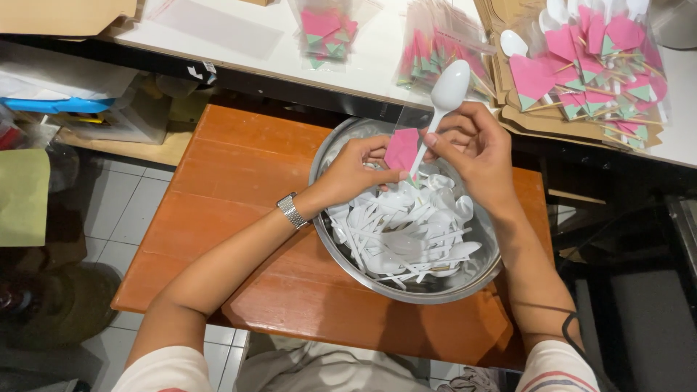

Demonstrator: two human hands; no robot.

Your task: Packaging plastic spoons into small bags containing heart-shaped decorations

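Right hand point(475, 149) hides spoon point(448, 91) handle, napkin point(401, 149) edge.

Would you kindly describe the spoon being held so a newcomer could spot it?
Find the metal bowl on the orange table. Above it, the right hand holds a white plastic spoon upright, unlike those lying in the bowl.

White table point(239, 43) along top. Clear packets of pink-and-green folded paper point(328, 33) on it, second stack point(428, 54) to right. Larger pile of packets with white spoons point(595, 65) at far right, lying on brown paper bags point(508, 80). Cardboard point(65, 14) top left. Green cloth point(22, 196) at left edge. Grey tiled floor point(123, 210) below.
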